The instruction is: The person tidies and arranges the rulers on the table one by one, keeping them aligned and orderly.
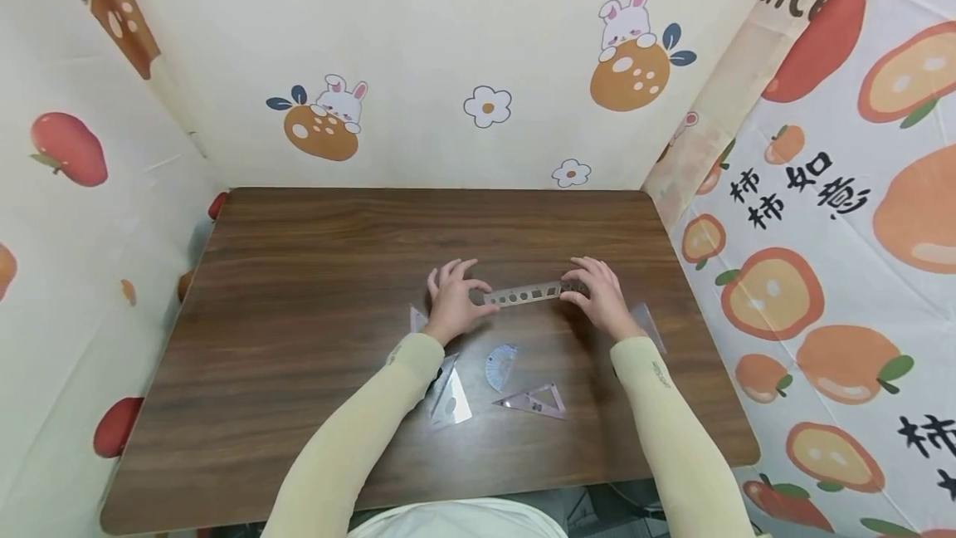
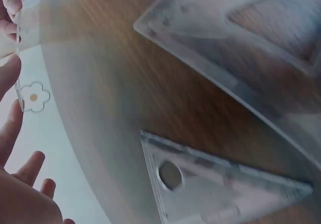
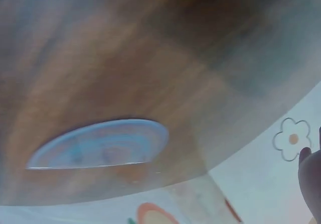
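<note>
A clear straight ruler (image 1: 523, 295) with a row of cut-out shapes is held above the table, slightly tilted. My left hand (image 1: 453, 303) pinches its left end between thumb and finger, the other fingers spread. At the opposite end, my right hand (image 1: 599, 297) grips the ruler with thumb and fingers. The left wrist view shows the ruler (image 2: 19, 88) nearly edge-on, with parts of both hands on it. Only a bit of the right hand (image 3: 312, 184) enters the right wrist view, at its right edge.
Between the forearms on the wooden table (image 1: 321, 297) lie a blue-tinted protractor (image 1: 501, 366), a pinkish set square (image 1: 515, 400) and a clear triangular piece (image 1: 451, 401). Partly hidden clear pieces lie by the left wrist and beside the right wrist (image 1: 647, 325). Patterned sheets (image 1: 418, 65) border the table.
</note>
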Tool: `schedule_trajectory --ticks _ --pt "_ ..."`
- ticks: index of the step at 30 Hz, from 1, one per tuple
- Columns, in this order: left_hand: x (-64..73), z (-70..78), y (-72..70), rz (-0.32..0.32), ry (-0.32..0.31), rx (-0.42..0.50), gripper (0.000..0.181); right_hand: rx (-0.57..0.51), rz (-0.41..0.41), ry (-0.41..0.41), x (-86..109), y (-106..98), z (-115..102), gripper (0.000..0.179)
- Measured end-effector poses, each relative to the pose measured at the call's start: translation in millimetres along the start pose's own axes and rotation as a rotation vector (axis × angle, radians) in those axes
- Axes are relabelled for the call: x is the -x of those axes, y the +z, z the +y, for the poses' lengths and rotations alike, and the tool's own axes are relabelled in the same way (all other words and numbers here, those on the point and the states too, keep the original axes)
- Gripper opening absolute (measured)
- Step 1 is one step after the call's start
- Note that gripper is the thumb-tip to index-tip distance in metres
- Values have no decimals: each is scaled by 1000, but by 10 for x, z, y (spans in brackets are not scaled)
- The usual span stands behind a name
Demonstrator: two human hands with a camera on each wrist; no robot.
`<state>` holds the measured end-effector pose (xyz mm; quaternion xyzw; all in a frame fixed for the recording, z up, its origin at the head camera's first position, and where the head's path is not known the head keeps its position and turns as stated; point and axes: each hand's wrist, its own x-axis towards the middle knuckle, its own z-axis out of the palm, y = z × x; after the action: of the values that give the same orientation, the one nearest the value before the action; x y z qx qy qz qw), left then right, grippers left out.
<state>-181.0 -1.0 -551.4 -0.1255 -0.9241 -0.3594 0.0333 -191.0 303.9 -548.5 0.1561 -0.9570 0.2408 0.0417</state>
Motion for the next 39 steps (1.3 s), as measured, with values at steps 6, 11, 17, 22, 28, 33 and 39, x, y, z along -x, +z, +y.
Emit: schedule_trajectory --ticks 6,11,17,22,28,33,39 --pt "56 -84 -189 10 -24 11 28 -6 -20 -51 -196 17 -153 33" --pt "95 -160 -353 25 -34 22 30 -31 -55 -86 -311 31 -295 33" --pt "89 -236 -482 9 -2 11 31 -37 -19 -152 -362 61 -372 32" --pt "82 -309 -572 -16 18 -18 33 -53 -27 -188 -372 75 -460 33" --pt "79 -360 -623 -61 10 2 43 -27 -74 -195 -405 108 -538 32" --pt "69 -358 -604 -107 -10 -14 55 -11 -107 -200 -391 188 -551 32" --pt "31 -361 -609 -186 -32 -34 59 -26 -99 -247 -410 199 -686 31"
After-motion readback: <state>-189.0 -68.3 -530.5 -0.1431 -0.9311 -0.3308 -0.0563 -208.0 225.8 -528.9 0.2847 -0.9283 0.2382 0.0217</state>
